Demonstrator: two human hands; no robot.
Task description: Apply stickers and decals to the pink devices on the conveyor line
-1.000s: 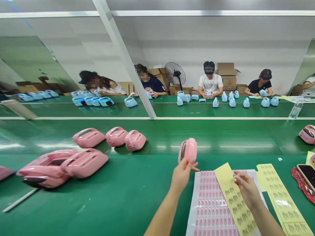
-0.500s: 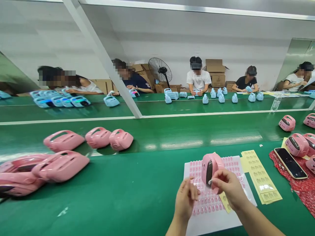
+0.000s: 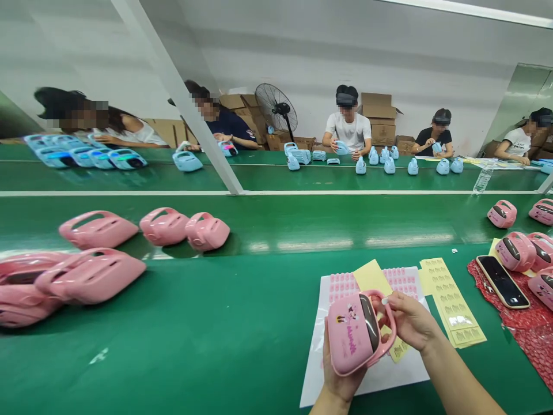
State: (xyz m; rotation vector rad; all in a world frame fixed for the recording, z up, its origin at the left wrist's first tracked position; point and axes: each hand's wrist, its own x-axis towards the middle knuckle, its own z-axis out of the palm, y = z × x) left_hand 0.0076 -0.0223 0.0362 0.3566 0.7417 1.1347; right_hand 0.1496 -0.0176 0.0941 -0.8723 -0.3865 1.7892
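My left hand [image 3: 341, 377] grips a pink plastic case [image 3: 352, 334] with a handle and a dark window, holding it from below over a white sheet of pink stickers [image 3: 367, 346]. My right hand [image 3: 410, 320] is at the case's handle with thumb and forefinger pinched on a small white piece. A yellow backing strip [image 3: 372, 276] lies across the sticker sheet behind the case.
Several pink cases [image 3: 97, 271] lie at the left on the green belt [image 3: 216, 323], more at the right [image 3: 516, 251] beside a phone [image 3: 502, 281] on red cloth. Yellow used sheets [image 3: 449, 302] lie right of the stickers. Across a white rail, people handle blue cases [image 3: 389, 165].
The pink case came from the belt's far side to close in front of me. It now lies tilted in my left hand, and my right hand has moved to its handle.
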